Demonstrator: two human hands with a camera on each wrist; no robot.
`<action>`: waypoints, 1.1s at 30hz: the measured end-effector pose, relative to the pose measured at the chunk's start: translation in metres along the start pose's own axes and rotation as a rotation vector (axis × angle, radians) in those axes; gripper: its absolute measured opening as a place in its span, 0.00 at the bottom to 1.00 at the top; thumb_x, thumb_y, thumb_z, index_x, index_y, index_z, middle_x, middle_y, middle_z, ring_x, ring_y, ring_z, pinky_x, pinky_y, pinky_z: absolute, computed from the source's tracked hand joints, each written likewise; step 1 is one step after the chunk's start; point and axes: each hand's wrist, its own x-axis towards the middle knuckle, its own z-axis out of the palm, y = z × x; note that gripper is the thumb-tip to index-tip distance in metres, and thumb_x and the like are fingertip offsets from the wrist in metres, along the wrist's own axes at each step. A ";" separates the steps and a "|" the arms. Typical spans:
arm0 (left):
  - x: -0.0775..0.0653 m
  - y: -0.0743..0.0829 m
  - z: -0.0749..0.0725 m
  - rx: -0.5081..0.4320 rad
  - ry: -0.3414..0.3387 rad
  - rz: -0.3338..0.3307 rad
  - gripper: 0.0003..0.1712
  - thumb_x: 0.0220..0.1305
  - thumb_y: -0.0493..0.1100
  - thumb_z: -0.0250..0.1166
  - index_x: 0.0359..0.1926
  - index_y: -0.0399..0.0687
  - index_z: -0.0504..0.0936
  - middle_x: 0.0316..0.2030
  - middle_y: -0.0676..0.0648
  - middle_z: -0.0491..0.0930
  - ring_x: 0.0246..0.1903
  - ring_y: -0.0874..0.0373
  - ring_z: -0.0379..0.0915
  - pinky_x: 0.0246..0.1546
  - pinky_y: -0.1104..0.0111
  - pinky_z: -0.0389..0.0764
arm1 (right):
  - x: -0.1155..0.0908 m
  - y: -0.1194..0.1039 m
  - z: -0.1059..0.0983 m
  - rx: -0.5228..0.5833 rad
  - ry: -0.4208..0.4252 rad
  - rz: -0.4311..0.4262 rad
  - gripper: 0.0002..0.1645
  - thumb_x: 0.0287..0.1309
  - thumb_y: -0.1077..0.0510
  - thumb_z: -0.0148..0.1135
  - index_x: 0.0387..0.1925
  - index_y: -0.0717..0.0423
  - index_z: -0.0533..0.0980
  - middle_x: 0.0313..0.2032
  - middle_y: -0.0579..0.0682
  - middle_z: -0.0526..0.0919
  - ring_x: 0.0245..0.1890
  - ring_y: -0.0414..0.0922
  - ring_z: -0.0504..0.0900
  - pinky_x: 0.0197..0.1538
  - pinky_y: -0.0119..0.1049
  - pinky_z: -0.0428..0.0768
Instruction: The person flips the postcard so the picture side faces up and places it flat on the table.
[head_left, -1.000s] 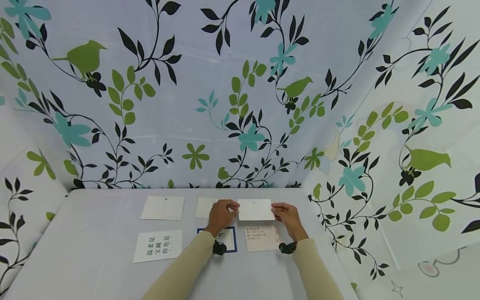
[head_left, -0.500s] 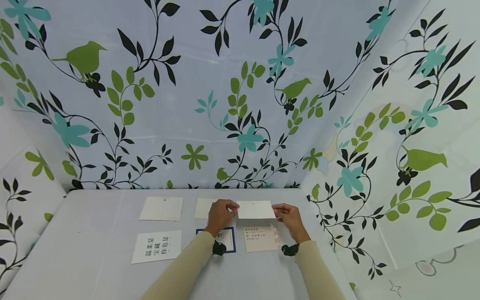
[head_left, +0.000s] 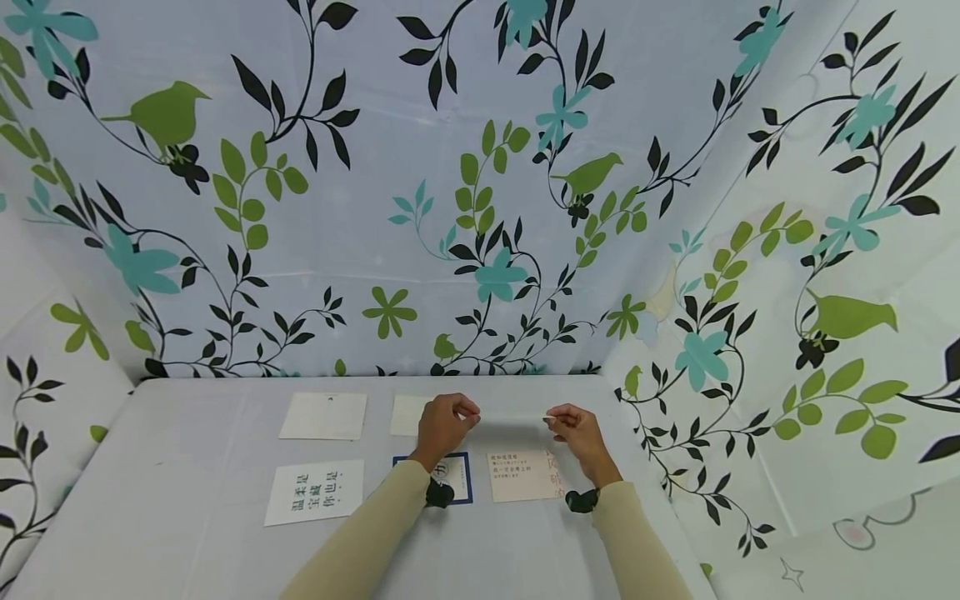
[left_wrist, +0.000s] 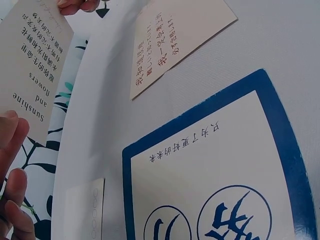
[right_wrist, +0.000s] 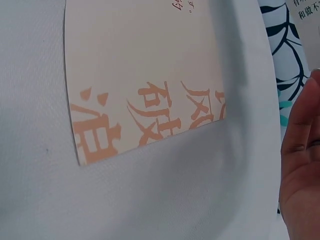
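- The left hand [head_left: 448, 429] pinches one end of the "Sunshine and flowers" postcard [left_wrist: 35, 65] between thumb and fingers.
- The right hand [head_left: 581, 437] pinches the opposite end with its fingertips.
- The postcard is held up off the bench [head_left: 187, 517], toward its far edge; from the head it looks nearly edge-on, so its exact tilt is hard to judge.
- The left wrist view shows its printed face, the English words beside lines of Chinese.
- Just nearer the person, a cream card with orange lettering [head_left: 525, 477] lies flat on the bench.
- Left of that, a blue-bordered card [head_left: 461, 479] lies partly covered by the left forearm; circled blue characters show on it.
- A plain cream card [head_left: 407, 416] lies beside the left hand, partly hidden by it.
- Farther left are a pale card [head_left: 324, 417] and, nearer the person, a white card with dark Chinese characters [head_left: 315, 492].
- Leaf-and-bird patterned cloth [head_left: 330, 233] hangs behind.
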 end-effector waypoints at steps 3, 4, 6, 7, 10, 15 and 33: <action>0.000 0.001 0.000 -0.010 -0.006 -0.011 0.05 0.62 0.41 0.78 0.35 0.55 0.90 0.31 0.55 0.89 0.30 0.60 0.74 0.37 0.64 0.73 | 0.000 0.000 0.000 0.007 -0.016 -0.008 0.11 0.70 0.59 0.69 0.49 0.62 0.83 0.53 0.66 0.87 0.54 0.64 0.83 0.48 0.39 0.85; 0.000 0.001 0.000 -0.012 -0.005 -0.009 0.05 0.63 0.41 0.78 0.35 0.54 0.89 0.31 0.55 0.89 0.30 0.60 0.74 0.37 0.64 0.73 | 0.000 0.000 0.001 0.008 -0.019 -0.010 0.11 0.71 0.59 0.69 0.48 0.62 0.82 0.53 0.66 0.87 0.54 0.63 0.83 0.48 0.39 0.85; 0.000 0.002 0.000 -0.020 -0.006 -0.014 0.05 0.63 0.41 0.78 0.34 0.55 0.89 0.31 0.56 0.89 0.31 0.60 0.74 0.37 0.64 0.73 | 0.000 -0.001 0.001 0.012 -0.024 -0.014 0.10 0.71 0.59 0.68 0.48 0.62 0.82 0.54 0.68 0.85 0.54 0.64 0.82 0.48 0.40 0.85; 0.000 0.002 0.000 -0.022 -0.005 -0.015 0.05 0.63 0.41 0.78 0.34 0.55 0.88 0.31 0.56 0.89 0.31 0.60 0.74 0.37 0.64 0.73 | 0.000 0.000 0.001 0.017 -0.023 -0.011 0.09 0.72 0.60 0.67 0.48 0.61 0.82 0.54 0.69 0.85 0.55 0.64 0.82 0.48 0.40 0.85; 0.000 0.003 0.001 -0.025 -0.005 -0.015 0.05 0.64 0.42 0.77 0.35 0.56 0.88 0.32 0.56 0.88 0.31 0.60 0.73 0.37 0.64 0.73 | 0.001 0.000 0.001 0.027 -0.018 -0.001 0.07 0.72 0.61 0.66 0.47 0.60 0.82 0.54 0.69 0.84 0.56 0.66 0.80 0.47 0.38 0.85; -0.001 0.002 0.004 -0.012 -0.015 -0.016 0.05 0.65 0.43 0.76 0.35 0.58 0.87 0.34 0.56 0.88 0.30 0.60 0.73 0.36 0.66 0.72 | 0.003 0.003 0.001 0.038 -0.018 0.005 0.10 0.72 0.61 0.66 0.49 0.64 0.80 0.54 0.69 0.84 0.56 0.64 0.81 0.45 0.35 0.85; -0.006 0.008 0.007 -0.037 -0.028 -0.020 0.03 0.70 0.42 0.70 0.39 0.53 0.83 0.36 0.52 0.84 0.34 0.58 0.75 0.40 0.65 0.77 | 0.001 0.004 0.007 0.028 0.054 0.019 0.12 0.71 0.61 0.67 0.51 0.65 0.80 0.45 0.56 0.86 0.51 0.58 0.82 0.44 0.35 0.84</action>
